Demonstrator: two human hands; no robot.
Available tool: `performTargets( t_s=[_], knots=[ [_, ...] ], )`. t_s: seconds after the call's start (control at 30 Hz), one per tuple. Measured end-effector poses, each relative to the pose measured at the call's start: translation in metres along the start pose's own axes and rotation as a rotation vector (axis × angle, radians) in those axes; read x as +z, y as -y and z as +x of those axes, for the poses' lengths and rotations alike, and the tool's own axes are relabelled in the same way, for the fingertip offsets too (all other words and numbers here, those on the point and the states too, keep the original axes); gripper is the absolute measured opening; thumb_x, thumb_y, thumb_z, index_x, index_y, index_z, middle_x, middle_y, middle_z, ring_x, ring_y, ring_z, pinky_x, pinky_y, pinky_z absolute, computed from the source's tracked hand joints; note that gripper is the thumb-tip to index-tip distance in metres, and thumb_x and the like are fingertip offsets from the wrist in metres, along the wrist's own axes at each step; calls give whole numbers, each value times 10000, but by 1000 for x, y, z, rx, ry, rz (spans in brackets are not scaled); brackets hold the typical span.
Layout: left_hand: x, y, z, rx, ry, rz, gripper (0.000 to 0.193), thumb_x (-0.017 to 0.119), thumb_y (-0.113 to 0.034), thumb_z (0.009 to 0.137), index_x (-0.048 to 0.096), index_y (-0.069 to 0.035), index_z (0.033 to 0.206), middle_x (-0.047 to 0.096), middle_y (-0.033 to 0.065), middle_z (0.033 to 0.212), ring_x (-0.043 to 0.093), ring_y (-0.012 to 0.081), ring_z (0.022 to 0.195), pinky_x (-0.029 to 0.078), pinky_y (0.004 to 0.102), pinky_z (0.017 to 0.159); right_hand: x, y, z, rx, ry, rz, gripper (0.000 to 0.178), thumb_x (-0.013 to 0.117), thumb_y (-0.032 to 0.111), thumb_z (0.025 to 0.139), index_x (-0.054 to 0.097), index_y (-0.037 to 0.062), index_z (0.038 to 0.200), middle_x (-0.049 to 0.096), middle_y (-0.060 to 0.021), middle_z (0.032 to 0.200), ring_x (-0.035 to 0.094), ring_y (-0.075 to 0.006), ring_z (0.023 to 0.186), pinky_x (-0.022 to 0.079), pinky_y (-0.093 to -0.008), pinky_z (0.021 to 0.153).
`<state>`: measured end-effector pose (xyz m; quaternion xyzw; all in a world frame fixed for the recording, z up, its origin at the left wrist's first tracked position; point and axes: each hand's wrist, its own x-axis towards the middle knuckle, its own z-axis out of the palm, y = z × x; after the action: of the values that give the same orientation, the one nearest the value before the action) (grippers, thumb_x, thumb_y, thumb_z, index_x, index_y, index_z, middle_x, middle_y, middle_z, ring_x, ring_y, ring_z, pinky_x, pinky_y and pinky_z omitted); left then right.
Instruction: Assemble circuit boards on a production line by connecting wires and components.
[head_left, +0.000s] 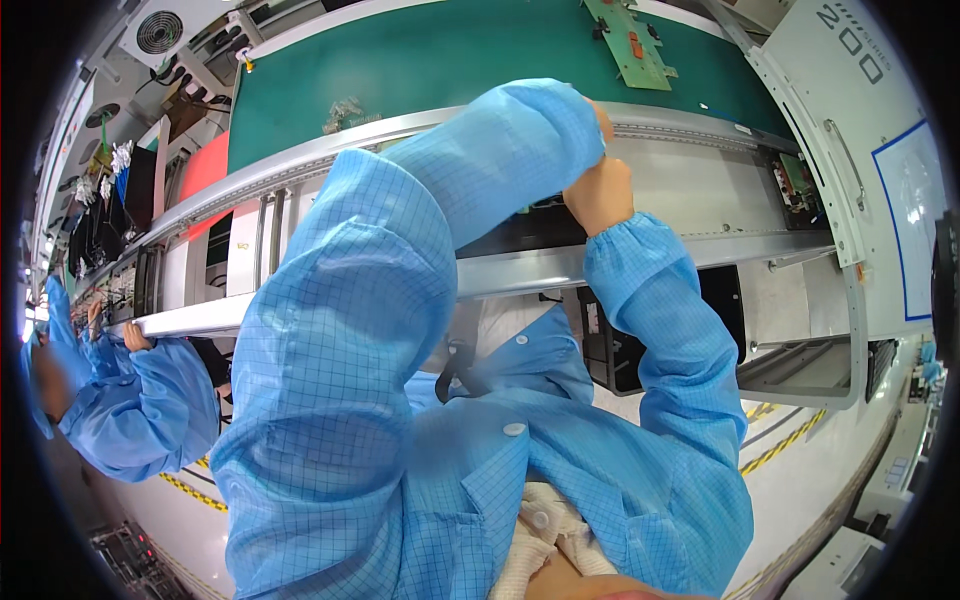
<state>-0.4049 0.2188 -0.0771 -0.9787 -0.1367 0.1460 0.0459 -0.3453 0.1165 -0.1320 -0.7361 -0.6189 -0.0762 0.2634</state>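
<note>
My left arm reaches across toward the right, over the metal rail of the conveyor. Only a sliver of my left hand [603, 120] shows past the blue cuff; its fingers are hidden. Just nearer to me, my right hand [602, 194] is closed like a fist, with the back of the hand facing up. What it holds, if anything, is out of sight. The two hands are close together. Below the left sleeve, beside my right hand, lies a black flat thing [540, 228], partly covered by the sleeve, with a bit of green at its edge.
Beyond the rail [690, 125], a green circuit board [640, 55] and a heap of small clear pieces [345, 115] lie on a green mat [420, 60]. A white machine cabinet [880, 110] stands at right. At left, another person in blue [140, 400] works along the line.
</note>
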Motion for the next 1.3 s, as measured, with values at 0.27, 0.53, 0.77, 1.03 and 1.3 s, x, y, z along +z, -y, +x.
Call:
performTargets(
  t_s=[0.27,0.53,0.77,1.03,1.3],
  knots=[
    [1,15,14,43,-53,103,256,579,-243,804,597,-156,1044,649,82,901,617,291,894,493,423,764,13,0,8,-43,58,-178,191,514,155,785,605,33,669,608,-182,629,593,-361,556,473,-449,504],
    [-65,28,-88,157,-483,-123,395,548,-298,845,506,-157,1212,597,50,1092,591,272,946,477,397,814,-91,-25,-8,-62,78,110,224,541,267,853,599,57,908,548,-139,653,559,-308,627,432,-381,572],
    [-18,69,-263,-452,-352,-230,435,621,-22,777,546,-155,1185,632,85,811,619,235,723,502,329,668,-72,13,-38,-469,104,399,468,686,86,709,560,112,1159,525,-64,750,538,-231,691,436,-332,591],
    [89,2,-230,-341,-465,-709,780,754,-91,673,376,-166,1351,595,66,948,575,201,764,483,317,713,-10,29,-39,-593,207,453,562,720,164,660,518,116,1183,523,-46,742,545,-226,713,453,-331,621],
    [105,-7,-212,-198,-735,-736,496,668,-108,765,503,-162,1230,602,72,935,601,237,786,498,342,693,-3,39,-53,-446,61,531,214,713,108,685,641,87,885,576,-63,730,575,-255,638,466,-335,561]
  ],
)
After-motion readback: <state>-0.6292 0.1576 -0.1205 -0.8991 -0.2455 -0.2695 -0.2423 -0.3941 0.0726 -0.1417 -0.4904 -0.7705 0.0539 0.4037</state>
